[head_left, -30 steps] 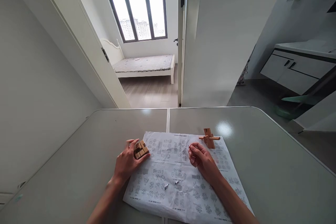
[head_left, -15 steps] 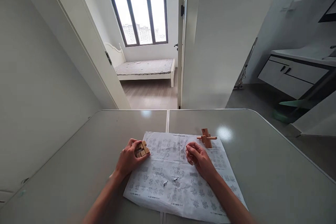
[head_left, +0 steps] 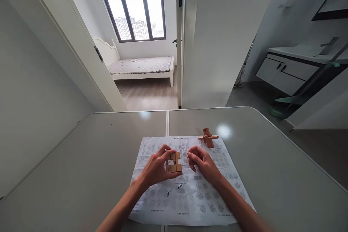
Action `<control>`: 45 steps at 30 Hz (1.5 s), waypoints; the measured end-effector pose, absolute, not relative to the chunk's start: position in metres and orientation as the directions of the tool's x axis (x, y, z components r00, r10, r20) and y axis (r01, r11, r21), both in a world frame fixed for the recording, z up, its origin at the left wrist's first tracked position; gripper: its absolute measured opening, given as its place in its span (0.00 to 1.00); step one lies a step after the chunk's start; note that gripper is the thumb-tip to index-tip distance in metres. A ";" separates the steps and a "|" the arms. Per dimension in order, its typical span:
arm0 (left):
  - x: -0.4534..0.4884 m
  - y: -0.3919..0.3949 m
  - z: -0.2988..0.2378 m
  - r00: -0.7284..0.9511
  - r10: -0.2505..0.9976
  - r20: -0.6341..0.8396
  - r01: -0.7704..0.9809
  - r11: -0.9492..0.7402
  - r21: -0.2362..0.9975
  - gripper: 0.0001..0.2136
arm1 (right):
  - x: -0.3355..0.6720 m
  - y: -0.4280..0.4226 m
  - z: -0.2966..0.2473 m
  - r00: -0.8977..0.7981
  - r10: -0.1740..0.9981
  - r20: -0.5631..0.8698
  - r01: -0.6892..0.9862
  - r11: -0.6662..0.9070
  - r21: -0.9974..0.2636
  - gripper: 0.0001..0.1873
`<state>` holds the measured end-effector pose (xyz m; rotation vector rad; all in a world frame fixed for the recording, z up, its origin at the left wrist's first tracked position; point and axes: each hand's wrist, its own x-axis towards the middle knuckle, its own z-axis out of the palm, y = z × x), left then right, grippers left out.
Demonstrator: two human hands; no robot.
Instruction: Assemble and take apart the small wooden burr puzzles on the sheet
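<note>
My left hand grips a light wooden puzzle block and holds it over the middle of a printed paper sheet on the grey table. My right hand hovers just right of the block with fingers curled loosely and nothing in them. A second wooden puzzle, cross-shaped and darker, stands at the sheet's far right corner, beyond my right hand.
Two tiny dark bits lie on the sheet near my wrists. The table has a centre seam and rounded far corners. Beyond it are an open doorway to a bedroom and a cabinet with a sink at the right.
My left hand has carried the wooden block from the sheet's left edge to its middle, close to my right hand. The view has shifted slightly to the right.
</note>
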<state>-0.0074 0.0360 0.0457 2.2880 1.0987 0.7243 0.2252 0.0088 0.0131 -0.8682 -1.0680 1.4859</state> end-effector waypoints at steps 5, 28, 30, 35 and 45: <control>0.008 0.036 0.034 0.616 0.749 0.244 0.547 -0.630 0.552 0.27 | 0.225 0.006 0.014 -0.134 0.990 0.043 -0.255 0.008 -0.967 0.16; -0.024 0.041 0.023 0.618 0.778 0.112 0.601 -0.560 0.570 0.38 | 0.241 0.000 0.013 -0.372 0.909 0.190 0.496 0.367 -0.787 0.40; -0.024 0.042 0.026 0.617 0.782 0.088 0.581 -0.529 0.619 0.36 | 0.241 0.000 0.013 -0.335 0.931 0.143 0.456 0.294 -0.840 0.36; -0.027 0.044 0.029 0.584 0.805 0.101 0.513 -0.463 0.723 0.36 | 0.237 -0.002 0.012 -0.208 0.976 0.065 0.360 0.138 -0.923 0.31; -0.024 0.035 0.021 0.526 0.807 0.269 0.446 -0.531 0.720 0.38 | 0.222 -0.009 0.008 -0.239 0.927 0.288 0.462 0.369 -0.806 0.40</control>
